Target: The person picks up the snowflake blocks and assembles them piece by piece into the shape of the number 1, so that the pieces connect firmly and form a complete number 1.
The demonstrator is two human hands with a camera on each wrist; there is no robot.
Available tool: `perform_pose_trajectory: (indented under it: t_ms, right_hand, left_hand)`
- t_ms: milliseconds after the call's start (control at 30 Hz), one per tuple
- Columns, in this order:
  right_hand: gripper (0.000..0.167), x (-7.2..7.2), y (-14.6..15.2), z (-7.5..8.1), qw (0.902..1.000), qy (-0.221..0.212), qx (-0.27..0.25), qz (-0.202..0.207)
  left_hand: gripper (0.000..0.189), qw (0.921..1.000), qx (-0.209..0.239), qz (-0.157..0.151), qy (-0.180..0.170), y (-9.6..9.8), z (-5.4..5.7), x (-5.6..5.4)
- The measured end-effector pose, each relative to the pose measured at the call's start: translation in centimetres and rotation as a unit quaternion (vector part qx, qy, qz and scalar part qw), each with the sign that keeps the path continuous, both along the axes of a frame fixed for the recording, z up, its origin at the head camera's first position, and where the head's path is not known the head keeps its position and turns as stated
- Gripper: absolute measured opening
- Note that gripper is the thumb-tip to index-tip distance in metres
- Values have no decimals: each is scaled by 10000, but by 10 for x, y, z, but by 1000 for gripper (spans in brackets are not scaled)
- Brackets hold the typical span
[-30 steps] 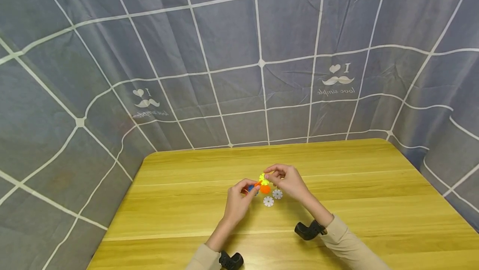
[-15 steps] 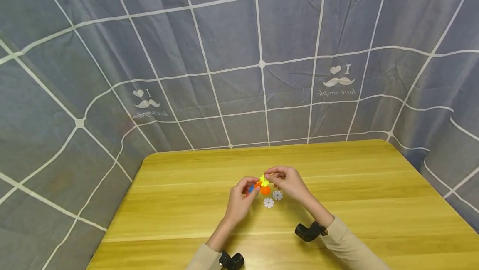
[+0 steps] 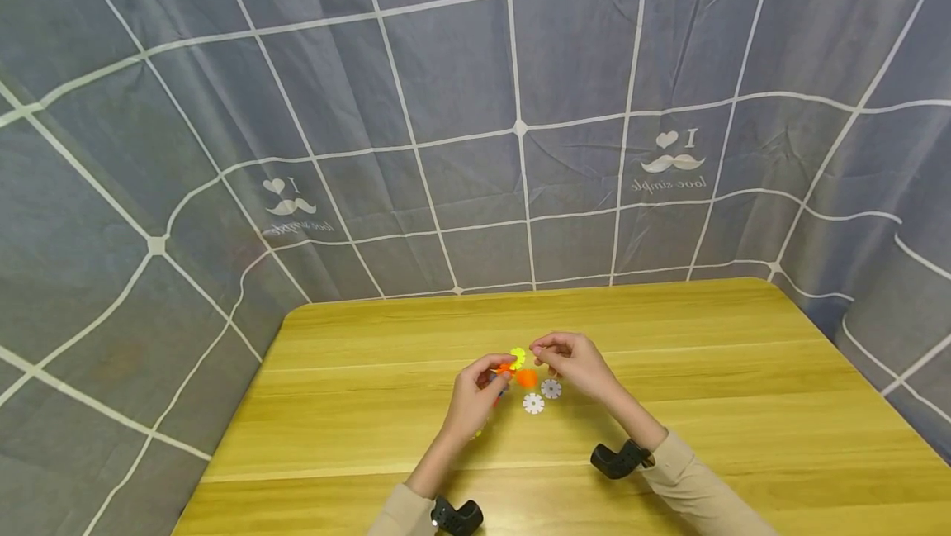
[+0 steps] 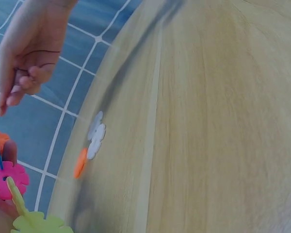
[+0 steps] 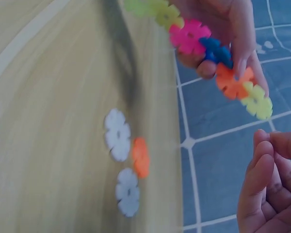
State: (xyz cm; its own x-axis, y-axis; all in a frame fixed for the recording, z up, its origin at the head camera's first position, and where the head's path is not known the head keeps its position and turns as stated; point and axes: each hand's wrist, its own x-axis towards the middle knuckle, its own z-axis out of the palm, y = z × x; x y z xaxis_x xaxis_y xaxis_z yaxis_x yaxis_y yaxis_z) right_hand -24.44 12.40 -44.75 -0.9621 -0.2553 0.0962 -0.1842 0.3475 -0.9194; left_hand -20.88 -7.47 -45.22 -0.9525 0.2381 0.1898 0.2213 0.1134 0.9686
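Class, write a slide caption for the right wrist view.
Left hand holding a chain of colourful notched discs near the right hand; two white discs and an orange disc on the wooden table.

The left arm and right arm extend forward from the lower edge of the head view and converge on the midline. The left grip is bent inward, its thumb and fingers brought together in a pinch. The right grip, opposite and near but apart, holds nothing: thumb and fingers are loosely bent, their tips directed toward the left grip. In the left wrist view, one digit reaches beyond the rest, which curl toward the palm.
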Motion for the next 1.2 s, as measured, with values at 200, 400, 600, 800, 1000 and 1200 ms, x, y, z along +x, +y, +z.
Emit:
perform_pose_trajectory:
  t_ms: [200,400,600,800,1000,1200]
  right_hand:
    - [26,-6,8,-14,9998,-14,213,-1]
    - [21,-10,15,-21,9945,-49,1042,107]
    - [24,-10,19,-29,9907,-377,1258,355]
    - [28,-11,20,-35,9906,-546,1219,304]
    - [30,-13,17,-37,9847,-462,1671,158]
    - [30,-13,15,-38,9758,-417,2148,-35]
  left_hand:
    - [22,9994,61,326,68,0,-1,-2]
    - [19,9978,152,616,180,0,2,-2]
    - [19,9975,323,622,-11,-1,2,-1]
    - [18,9965,347,755,-103,0,1,0]
    - [16,9964,254,799,-129,-1,3,1]
    - [18,9952,-16,973,-39,1,8,3]
